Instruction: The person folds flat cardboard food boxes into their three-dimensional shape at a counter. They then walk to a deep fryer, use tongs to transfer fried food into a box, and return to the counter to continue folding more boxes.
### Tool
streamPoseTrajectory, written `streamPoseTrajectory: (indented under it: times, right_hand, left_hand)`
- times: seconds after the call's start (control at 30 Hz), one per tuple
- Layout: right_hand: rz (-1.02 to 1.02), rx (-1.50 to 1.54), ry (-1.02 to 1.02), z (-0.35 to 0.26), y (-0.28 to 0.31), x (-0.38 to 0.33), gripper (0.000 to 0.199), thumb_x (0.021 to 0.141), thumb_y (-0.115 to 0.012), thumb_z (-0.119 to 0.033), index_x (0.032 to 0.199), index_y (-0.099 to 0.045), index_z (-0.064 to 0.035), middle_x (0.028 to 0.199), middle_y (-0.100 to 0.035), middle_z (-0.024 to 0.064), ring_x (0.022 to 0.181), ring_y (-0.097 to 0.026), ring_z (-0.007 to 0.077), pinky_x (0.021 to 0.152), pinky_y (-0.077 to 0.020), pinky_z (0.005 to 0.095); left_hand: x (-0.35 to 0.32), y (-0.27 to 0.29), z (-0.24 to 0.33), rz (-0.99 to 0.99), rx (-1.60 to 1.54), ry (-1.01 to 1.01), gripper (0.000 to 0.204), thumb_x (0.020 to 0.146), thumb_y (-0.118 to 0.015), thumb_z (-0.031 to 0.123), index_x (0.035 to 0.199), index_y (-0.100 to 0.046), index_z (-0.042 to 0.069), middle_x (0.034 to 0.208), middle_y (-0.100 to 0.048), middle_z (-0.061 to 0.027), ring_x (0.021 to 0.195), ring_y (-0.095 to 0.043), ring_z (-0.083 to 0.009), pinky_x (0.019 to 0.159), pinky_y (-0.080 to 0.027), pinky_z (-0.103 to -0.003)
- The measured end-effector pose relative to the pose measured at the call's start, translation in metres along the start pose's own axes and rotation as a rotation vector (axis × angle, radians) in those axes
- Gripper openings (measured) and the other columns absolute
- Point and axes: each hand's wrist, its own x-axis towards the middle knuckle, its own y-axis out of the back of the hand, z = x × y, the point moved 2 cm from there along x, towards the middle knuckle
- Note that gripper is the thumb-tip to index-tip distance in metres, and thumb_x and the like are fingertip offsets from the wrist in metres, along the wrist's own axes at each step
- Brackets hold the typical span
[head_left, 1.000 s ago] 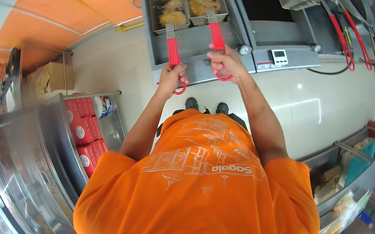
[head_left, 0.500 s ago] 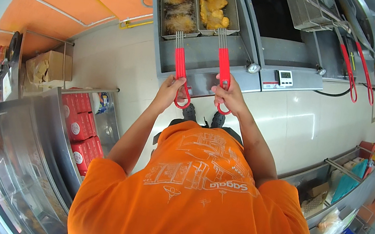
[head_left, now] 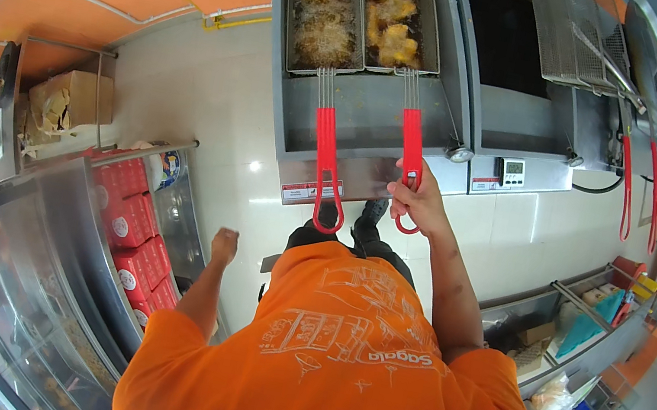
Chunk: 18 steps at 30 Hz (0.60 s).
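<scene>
right hand: curled loosely, partly closed (head_left: 424, 202) round the looped end of the right basket's red handle (head_left: 412, 132), which is held from its right side
left hand: held off by itself (head_left: 225, 245), well apart from both handles; pretty blurry, looks mostly curled, nothing seen to be gripped, though the palm side can't be made out
right fry basket: set in the fryer vat (head_left: 379, 117), just beside the other one (head_left: 433, 48); golden battered pieces (head_left: 399, 45) are spread along it, partly covered by dark oil
left fry basket: seated alongside (head_left: 291, 14), its food (head_left: 318, 38) half hidden by foamy bubbles
left basket's red handle: left untouched (head_left: 325, 139), its loop stuck out past the fryer's front edge
fryer front: a dial thermometer (head_left: 460, 153) is fixed near the right corner, and a small white timer (head_left: 513, 172) is mounted on the next panel over
second vat: filled with something dark (head_left: 499, 37), with a wire basket (head_left: 570, 41) parked by its right side
left side of the room: red boxes (head_left: 134, 222) are stacked on a steel shelf, next to a glass-fronted display case (head_left: 29, 310)
outfit: an orange T-shirt (head_left: 346, 401) and dark shoes (head_left: 367, 225) are worn
</scene>
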Motion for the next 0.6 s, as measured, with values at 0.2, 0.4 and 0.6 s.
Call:
streamPoseTrajectory:
  times: [0.2,0.4,0.6]
  right_hand:
    - [0.019,-0.025,-0.024,-0.020,0.001,0.019,0.042,0.088,-0.061,0.004,0.123,-0.039,-0.0040,0.064,-0.050,0.0025,0.048,-0.051,0.0112,0.051,-0.0517,0.0320]
    - [0.011,-0.029,-0.009,-0.018,-0.003,-0.007,0.044,0.086,-0.061,0.007,0.122,-0.038,-0.0047,0.061,-0.050,0.0023,0.047,-0.051,0.0114,0.049,-0.0512,0.0309]
    - [0.056,-0.032,-0.088,-0.024,-0.005,-0.009,0.046,0.084,-0.061,0.009,0.122,-0.037,-0.0040,0.062,-0.051,0.0026,0.047,-0.051,0.0113,0.049,-0.0519,0.0307]
  left_hand:
    - [-0.005,-0.024,-0.005,-0.386,-0.232,0.261,0.019,0.091,-0.058,0.018,0.095,-0.061,0.000,0.078,-0.065,-0.0101,0.065,-0.063,-0.0195,0.053,-0.048,-0.032]
    - [0.007,-0.043,0.030,-0.372,-0.385,0.239,0.023,0.092,-0.054,0.020,0.099,-0.061,0.000,0.078,-0.065,-0.0095,0.064,-0.062,-0.0183,0.056,-0.047,-0.031]
    - [0.017,-0.048,0.043,-0.416,-0.261,0.174,0.023,0.092,-0.053,0.020,0.099,-0.061,0.000,0.079,-0.066,-0.0097,0.065,-0.062,-0.0182,0.056,-0.048,-0.031]
